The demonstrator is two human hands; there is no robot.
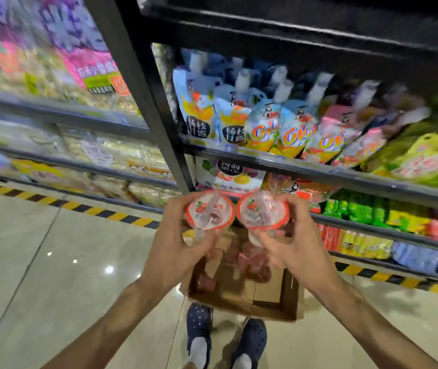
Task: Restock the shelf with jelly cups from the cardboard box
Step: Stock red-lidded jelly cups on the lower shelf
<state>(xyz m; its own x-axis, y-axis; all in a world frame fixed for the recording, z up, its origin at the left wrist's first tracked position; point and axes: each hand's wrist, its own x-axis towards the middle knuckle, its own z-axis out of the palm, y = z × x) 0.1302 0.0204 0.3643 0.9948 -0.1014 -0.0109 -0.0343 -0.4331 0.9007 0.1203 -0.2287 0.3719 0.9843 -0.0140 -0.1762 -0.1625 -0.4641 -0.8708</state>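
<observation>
My left hand [176,243] grips a clear jelly cup with a red-rimmed lid [209,212], lid facing me. My right hand [292,241] grips a second jelly cup [261,212] of the same kind right beside it; the two lids nearly touch. Both cups hang in the air in front of the black shelf rack [319,177], at the height of its lower tiers. Directly below my hands an open cardboard box [273,307] sits on the floor with several more pinkish jelly cups [250,265] inside, partly hidden by my hands.
The shelf above holds spouted drink pouches [287,129]; lower tiers hold colourful snack packs [388,217]. A black upright post [143,89] divides this rack from another on the left. Yellow-black floor tape [85,207] runs along the rack bases. My feet in dark shoes [199,326] stand behind the box.
</observation>
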